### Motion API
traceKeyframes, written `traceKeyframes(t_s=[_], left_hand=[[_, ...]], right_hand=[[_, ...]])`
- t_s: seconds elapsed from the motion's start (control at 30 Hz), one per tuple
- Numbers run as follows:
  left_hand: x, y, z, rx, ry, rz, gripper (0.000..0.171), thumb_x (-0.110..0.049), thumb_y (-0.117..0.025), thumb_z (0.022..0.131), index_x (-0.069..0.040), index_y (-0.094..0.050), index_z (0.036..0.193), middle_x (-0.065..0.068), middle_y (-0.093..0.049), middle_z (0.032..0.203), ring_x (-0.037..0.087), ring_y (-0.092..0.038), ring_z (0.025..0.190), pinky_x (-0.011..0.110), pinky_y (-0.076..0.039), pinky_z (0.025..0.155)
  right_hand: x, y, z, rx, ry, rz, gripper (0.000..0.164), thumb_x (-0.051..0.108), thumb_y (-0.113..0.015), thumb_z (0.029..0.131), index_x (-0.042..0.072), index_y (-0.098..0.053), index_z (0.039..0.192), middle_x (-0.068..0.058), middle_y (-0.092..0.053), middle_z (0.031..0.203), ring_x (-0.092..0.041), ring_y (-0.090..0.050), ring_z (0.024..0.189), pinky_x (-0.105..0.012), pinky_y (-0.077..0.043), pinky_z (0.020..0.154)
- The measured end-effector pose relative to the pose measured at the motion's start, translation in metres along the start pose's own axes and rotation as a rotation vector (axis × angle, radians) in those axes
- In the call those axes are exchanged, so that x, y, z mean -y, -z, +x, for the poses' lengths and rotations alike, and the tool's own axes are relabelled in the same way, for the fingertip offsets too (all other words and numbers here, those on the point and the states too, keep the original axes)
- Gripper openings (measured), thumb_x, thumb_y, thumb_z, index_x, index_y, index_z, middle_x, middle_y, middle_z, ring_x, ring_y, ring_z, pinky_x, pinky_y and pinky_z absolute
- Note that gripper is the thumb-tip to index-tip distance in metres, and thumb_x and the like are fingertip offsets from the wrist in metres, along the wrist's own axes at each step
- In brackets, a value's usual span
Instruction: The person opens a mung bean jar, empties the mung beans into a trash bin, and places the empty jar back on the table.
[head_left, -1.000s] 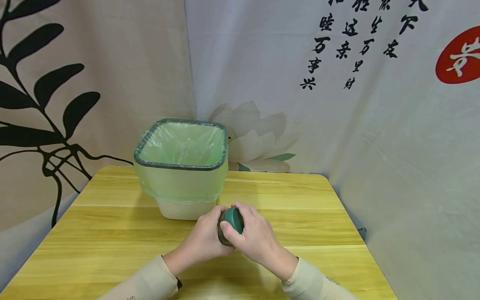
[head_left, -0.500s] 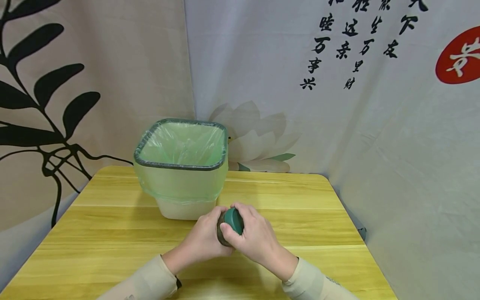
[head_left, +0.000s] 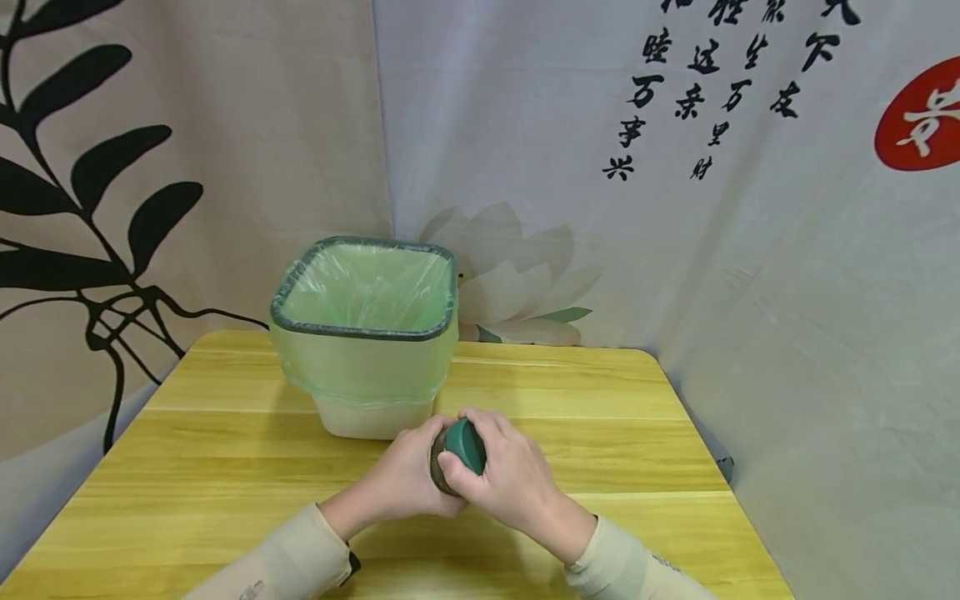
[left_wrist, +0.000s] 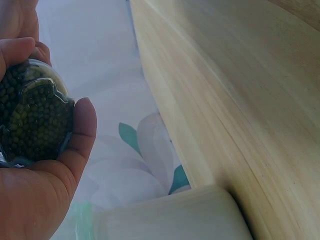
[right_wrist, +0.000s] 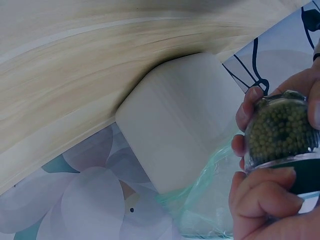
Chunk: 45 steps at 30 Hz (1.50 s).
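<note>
A clear plastic jar full of small green beans, which look like mung beans, is held above the table's near half. My left hand grips the jar's body, its fingers and thumb curled round the side. Over the dark green lid, my right hand has thumb and fingers on opposite edges. In the head view the jar is tilted, lid toward the right hand, and most of its body is hidden. Through the clear wall in the right wrist view, the beans are visible beside the lid.
Just beyond the hands stands a pale bin lined with a translucent green bag, its dark rim holding the bag. The wooden table ends at a printed cloth backdrop behind and to the right.
Both hands and the jar have shifted slightly left, and the lid is tilted a little more. The grip on jar and lid is the same. The head view has shifted very slightly.
</note>
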<state>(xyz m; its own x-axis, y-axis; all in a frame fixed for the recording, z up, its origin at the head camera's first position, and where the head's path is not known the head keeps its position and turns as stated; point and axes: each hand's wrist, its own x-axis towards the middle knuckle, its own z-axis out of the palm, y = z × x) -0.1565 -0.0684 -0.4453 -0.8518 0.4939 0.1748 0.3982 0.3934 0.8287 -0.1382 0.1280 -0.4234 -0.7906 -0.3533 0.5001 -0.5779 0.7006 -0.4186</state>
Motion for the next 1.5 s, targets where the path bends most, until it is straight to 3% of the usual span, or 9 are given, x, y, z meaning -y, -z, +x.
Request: traceKeyframes(t_s=[0.5, 0.83, 1.27, 1.4, 1.5], left_hand=[[-0.0014, 0.0019, 0.0002, 0.014, -0.005, 0.010, 0.080, -0.025, -0.097, 0.069, -0.010, -0.057, 0.137, 0.001, -0.073, 0.114, 0.007, -0.070, 0.092, 0.026, -0.060, 0.078], [0.0035, 0.0078, -0.0036, 0.065, -0.065, -0.026, 0.069, -0.026, -0.096, 0.070, -0.018, -0.059, 0.128, -0.006, -0.071, 0.109, 0.007, -0.069, 0.089, 0.027, -0.061, 0.078], [0.0062, 0.0051, -0.0061, 0.063, -0.051, -0.089, 0.073, -0.024, -0.096, 0.073, -0.017, -0.057, 0.133, -0.003, -0.072, 0.113, 0.009, -0.070, 0.093, 0.028, -0.061, 0.080], [0.0063, 0.0042, -0.0058, 0.031, -0.033, -0.091, 0.078, -0.023, -0.097, 0.072, -0.015, -0.055, 0.137, -0.003, -0.071, 0.114, 0.011, -0.069, 0.094, 0.028, -0.060, 0.081], [0.0069, 0.0027, -0.0048, -0.032, -0.033, -0.057, 0.082, -0.021, -0.097, 0.070, -0.012, -0.055, 0.139, 0.001, -0.071, 0.114, 0.011, -0.068, 0.093, 0.027, -0.059, 0.080]], right_hand=[[-0.0007, 0.0014, -0.0010, -0.011, 0.060, -0.019, 0.051, 0.047, -0.068, 0.095, 0.012, -0.066, 0.132, -0.011, -0.074, 0.115, -0.020, -0.072, 0.084, -0.026, -0.057, 0.063], [-0.0082, -0.0008, -0.0007, -0.059, 0.281, -0.089, 0.055, 0.054, -0.060, 0.099, 0.009, -0.066, 0.132, -0.007, -0.073, 0.115, -0.016, -0.073, 0.075, -0.021, -0.057, 0.057], [-0.0089, 0.0016, 0.0004, -0.039, 0.309, -0.121, 0.060, 0.061, -0.057, 0.102, 0.012, -0.063, 0.137, -0.005, -0.072, 0.121, -0.013, -0.072, 0.075, -0.018, -0.055, 0.057], [-0.0084, 0.0047, 0.0005, 0.002, 0.272, -0.133, 0.080, 0.077, -0.042, 0.102, 0.013, -0.058, 0.147, -0.005, -0.072, 0.125, -0.013, -0.071, 0.072, -0.019, -0.053, 0.056], [-0.0069, 0.0083, 0.0004, 0.058, 0.190, -0.104, 0.095, 0.086, -0.034, 0.097, 0.012, -0.053, 0.153, -0.008, -0.071, 0.131, -0.016, -0.072, 0.075, -0.023, -0.054, 0.058]])
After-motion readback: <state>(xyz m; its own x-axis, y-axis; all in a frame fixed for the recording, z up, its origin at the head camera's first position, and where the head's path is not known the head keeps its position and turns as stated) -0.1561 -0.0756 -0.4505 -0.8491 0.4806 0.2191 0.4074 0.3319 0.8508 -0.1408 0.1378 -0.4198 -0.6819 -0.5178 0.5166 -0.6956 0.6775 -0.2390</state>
